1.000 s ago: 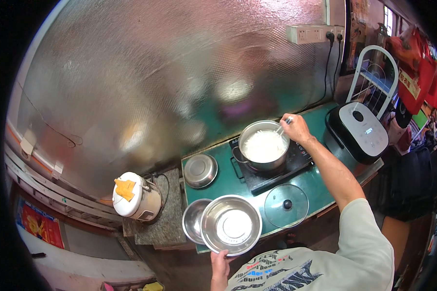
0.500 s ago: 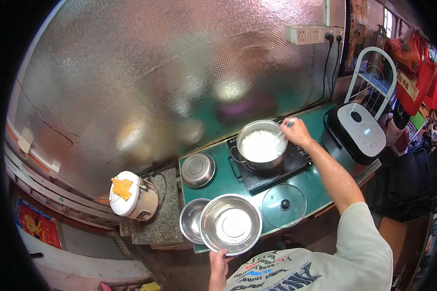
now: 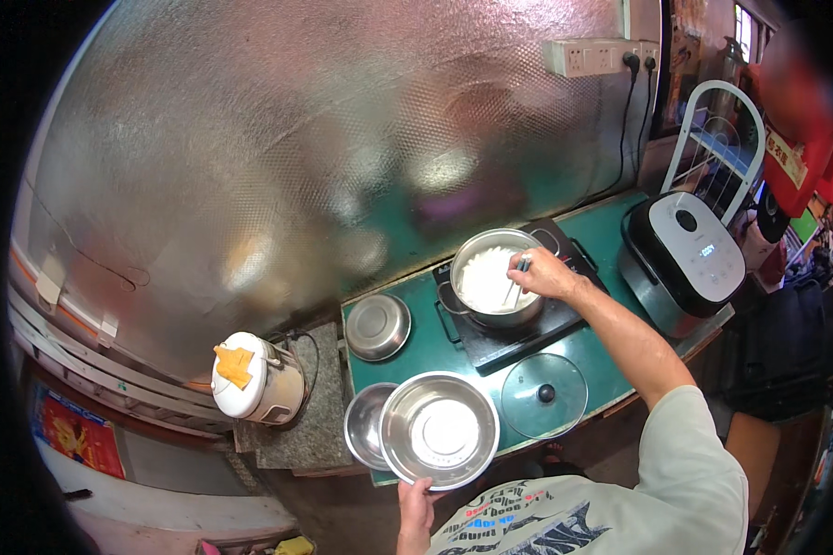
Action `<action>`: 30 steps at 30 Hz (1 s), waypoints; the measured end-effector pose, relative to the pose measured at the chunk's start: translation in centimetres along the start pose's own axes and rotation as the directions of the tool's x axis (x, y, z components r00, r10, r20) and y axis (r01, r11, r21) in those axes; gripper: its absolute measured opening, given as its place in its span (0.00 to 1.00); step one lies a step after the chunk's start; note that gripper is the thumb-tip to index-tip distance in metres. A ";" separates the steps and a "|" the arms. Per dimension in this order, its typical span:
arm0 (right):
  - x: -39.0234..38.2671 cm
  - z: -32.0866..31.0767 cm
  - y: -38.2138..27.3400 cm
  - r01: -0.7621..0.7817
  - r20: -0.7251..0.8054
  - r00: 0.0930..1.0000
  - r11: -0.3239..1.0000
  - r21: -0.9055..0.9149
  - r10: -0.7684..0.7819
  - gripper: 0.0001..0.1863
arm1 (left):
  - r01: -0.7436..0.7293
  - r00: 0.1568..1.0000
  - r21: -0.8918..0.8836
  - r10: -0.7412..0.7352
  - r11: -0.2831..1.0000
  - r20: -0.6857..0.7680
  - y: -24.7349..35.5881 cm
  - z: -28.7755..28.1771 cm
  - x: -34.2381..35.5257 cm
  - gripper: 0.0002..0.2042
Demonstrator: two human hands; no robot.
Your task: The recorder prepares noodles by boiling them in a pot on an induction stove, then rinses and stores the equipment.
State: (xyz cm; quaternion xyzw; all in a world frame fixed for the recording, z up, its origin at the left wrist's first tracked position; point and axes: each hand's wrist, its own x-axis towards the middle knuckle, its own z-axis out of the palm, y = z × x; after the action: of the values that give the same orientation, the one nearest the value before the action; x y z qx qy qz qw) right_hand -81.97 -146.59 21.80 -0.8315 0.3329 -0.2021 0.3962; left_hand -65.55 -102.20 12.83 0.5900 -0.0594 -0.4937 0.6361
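Note:
My right hand point(image 3: 544, 275) is closed on a pair of chopsticks point(image 3: 515, 289), their tips down in a steel pot point(image 3: 502, 316). White food point(image 3: 484, 277), whose kind I cannot tell, fills much of the pot, which stands on a black induction cooker point(image 3: 491, 350). With my left hand point(image 3: 416, 498) I grip the near rim of a large, shiny steel bowl point(image 3: 396, 433), tilted at the table's front edge. Nothing shows inside it but bright reflections. It partly covers a smaller steel bowl point(image 3: 360, 427).
A glass lid point(image 3: 528, 407) lies right of the bowls on the green table point(image 3: 426, 347). Behind them is an upturned steel bowl point(image 3: 378, 326). A multicooker point(image 3: 685, 250) stands at right, a white rice cooker point(image 3: 268, 384) at left. Foil point(image 3: 342, 120) covers the wall.
My right hand has moved left and nearer, over the pot, with the chopsticks now lower and more central in the food. My left hand and the large bowl stay nearly in place.

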 end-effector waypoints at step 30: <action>1.8 0.8 1.7 0.250 -0.277 0.897 0.912 -0.327 -0.345 0.07 | 0.035 0.998 -0.025 -0.036 0.999 -0.060 0.0 1.5 0.6 0.25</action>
State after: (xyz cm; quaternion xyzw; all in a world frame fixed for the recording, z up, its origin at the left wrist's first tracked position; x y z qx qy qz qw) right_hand -80.93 -148.25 20.11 -0.8753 0.2873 -0.3467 0.1763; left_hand -66.19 -103.68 12.99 0.5980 -0.0237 -0.4876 0.6357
